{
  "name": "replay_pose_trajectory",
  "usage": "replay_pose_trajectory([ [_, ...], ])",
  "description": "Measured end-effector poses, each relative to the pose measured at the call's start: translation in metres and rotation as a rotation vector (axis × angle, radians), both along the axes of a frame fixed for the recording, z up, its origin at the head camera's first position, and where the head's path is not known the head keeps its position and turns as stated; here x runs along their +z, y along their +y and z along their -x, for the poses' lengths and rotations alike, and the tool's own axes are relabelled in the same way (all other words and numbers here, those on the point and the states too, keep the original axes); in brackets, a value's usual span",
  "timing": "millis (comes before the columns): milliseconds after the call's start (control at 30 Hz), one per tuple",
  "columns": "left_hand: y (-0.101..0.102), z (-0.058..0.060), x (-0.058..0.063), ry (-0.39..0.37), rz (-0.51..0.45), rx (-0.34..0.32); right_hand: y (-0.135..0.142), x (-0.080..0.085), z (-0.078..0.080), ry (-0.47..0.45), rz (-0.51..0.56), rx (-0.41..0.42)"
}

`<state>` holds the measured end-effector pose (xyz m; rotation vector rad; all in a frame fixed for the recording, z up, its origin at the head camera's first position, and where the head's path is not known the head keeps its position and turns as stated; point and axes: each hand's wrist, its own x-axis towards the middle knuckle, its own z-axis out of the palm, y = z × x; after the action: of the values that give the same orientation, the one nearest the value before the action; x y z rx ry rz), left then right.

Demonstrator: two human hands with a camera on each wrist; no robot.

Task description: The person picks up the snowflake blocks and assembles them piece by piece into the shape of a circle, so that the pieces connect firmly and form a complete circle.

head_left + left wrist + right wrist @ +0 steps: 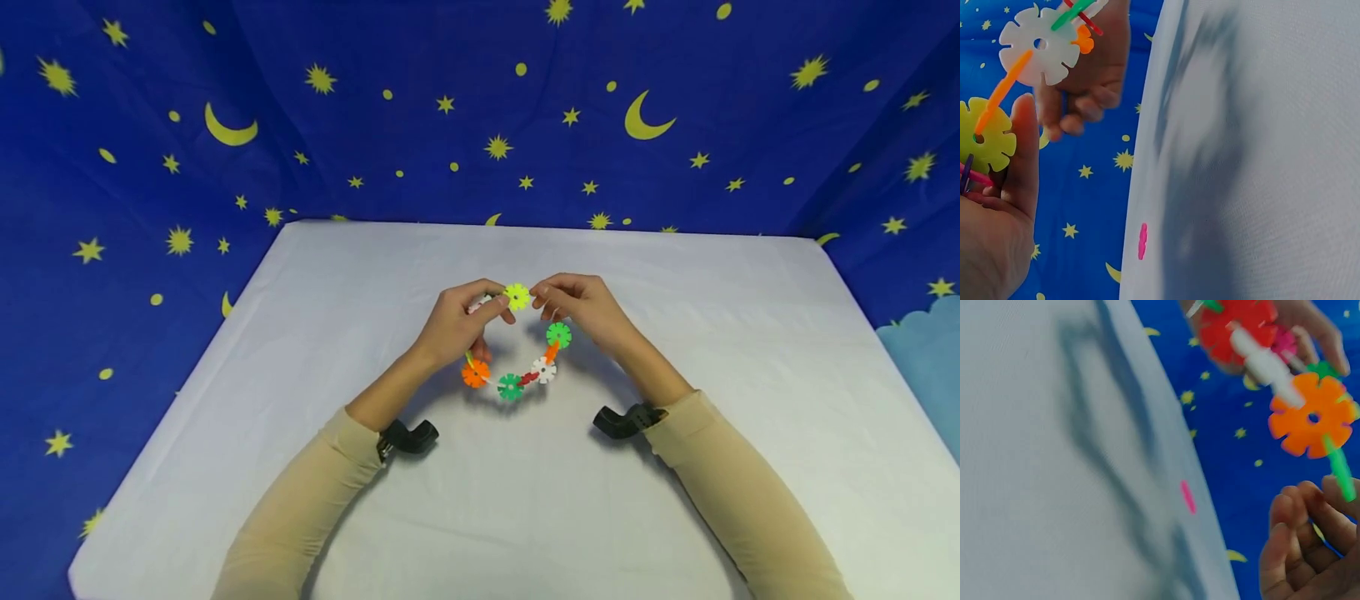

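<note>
A curved chain of notched plastic flower discs hangs between the hands above the table. My left hand (459, 323) grips its left end, the thumb by a bright yellow disc (516, 297). Down the chain come an orange disc (476, 374), a dark green disc (511, 387), a white disc (543, 370) and a light green disc (558, 336), with others edge-on between them. My right hand (592, 308) has bent fingers at the chain's right end, just above the light green disc; its fingertips are close to the yellow disc. The exact pinch there is partly hidden.
A white-covered table (247, 400) lies below the hands. On it, a pink flat piece (1142, 241) shows in both wrist views. A blue curtain (420, 58) with yellow moons and stars stands behind. Black devices (411, 437) are strapped at both wrists.
</note>
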<state>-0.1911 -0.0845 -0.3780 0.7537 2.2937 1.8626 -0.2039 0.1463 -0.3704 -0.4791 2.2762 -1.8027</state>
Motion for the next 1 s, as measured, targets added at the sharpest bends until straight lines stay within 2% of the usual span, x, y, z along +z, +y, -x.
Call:
replay_pose_trajectory([
  [167,-0.001,-0.001,0.003,0.035,-0.022,0.031,-0.003,-0.026,0.025,-0.06,-0.026,-0.02],
  [367,-0.002,0.002,-0.001,0.063,-0.027,0.048,-0.015,-0.032,0.038,-0.057,-0.01,-0.009],
  [533,-0.003,-0.001,0.004,0.067,-0.007,0.062,-0.025,-0.038,0.046,-0.088,-0.015,-0.014],
  [633,-0.003,-0.004,0.008,0.064,0.0,0.068,-0.029,-0.043,0.051,-0.101,-0.055,-0.033],
  [767,-0.003,-0.004,0.008,0.062,-0.006,0.069,-0.036,-0.048,0.054,-0.045,-0.16,-0.056],
  [833,-0.003,-0.003,0.006,0.067,-0.013,0.071,-0.04,-0.05,0.056,0.016,-0.218,-0.066],
  [1000,-0.004,0.0,0.001,0.087,-0.038,0.072,-0.048,-0.06,0.061,0.174,-0.287,-0.092],
])
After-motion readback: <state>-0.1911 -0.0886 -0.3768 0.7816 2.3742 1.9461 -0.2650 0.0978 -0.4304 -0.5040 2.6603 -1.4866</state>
